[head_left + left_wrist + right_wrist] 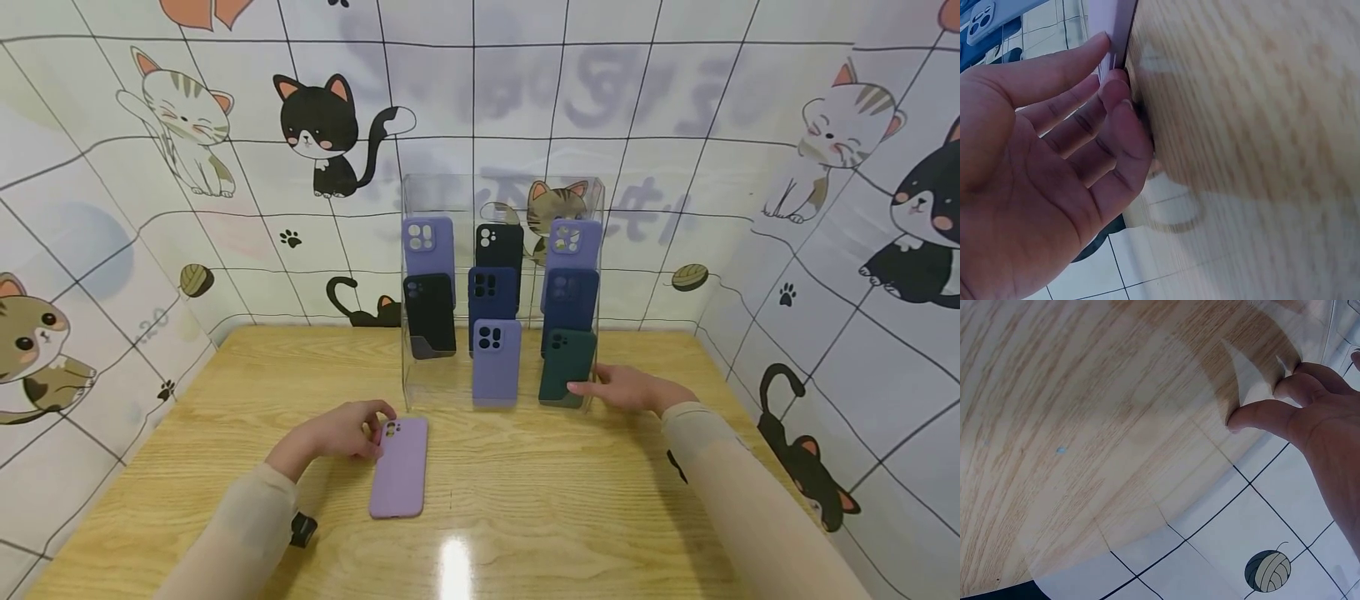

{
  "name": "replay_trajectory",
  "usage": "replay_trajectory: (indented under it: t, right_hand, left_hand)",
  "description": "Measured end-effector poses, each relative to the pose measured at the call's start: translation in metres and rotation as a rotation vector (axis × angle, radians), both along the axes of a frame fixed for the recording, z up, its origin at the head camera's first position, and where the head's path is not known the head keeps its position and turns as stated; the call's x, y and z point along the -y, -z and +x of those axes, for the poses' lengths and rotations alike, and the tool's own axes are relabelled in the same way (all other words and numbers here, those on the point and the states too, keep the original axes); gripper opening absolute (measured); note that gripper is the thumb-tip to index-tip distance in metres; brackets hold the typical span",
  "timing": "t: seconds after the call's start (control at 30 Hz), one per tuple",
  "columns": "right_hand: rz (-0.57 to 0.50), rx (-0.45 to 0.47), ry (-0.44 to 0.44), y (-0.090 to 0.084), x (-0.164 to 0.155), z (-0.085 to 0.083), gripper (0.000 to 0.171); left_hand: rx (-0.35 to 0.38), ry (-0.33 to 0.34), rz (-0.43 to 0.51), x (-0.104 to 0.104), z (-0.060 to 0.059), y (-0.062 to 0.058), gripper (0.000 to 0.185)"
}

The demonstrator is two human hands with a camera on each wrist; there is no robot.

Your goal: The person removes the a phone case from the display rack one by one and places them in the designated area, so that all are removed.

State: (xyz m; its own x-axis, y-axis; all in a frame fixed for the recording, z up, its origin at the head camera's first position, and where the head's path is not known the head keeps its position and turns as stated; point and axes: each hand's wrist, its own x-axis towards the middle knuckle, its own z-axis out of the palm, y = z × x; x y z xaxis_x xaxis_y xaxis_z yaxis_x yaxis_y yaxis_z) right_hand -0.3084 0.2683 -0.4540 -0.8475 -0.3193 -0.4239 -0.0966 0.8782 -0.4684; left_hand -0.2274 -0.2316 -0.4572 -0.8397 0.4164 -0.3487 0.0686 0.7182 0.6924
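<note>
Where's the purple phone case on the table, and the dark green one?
purple phone case (399, 479), head view, middle of its back.
dark green phone case (564, 371), head view, middle of its back.
</note>
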Motion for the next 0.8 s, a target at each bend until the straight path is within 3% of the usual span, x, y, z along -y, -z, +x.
replay_trajectory:
  t: [0.57,0.67,0.8]
  right_hand:
    - [-0.015,-0.005,0.004,0.003,-0.002,0.0,0.117]
    - [-0.016,-0.005,0.006,0.003,-0.002,0.0,0.117]
    - [-0.012,-0.009,0.005,0.004,-0.002,0.0,0.117]
  left_hand:
    - [-0.002,0.015,0.007,0.003,0.0,-0.001,0.053]
    - [-0.048,0.037,-0.029,0.002,-0.003,-0.005,0.053]
    - [-0.168,0.076,-0.051,-0.004,-0.014,-0.022,0.052]
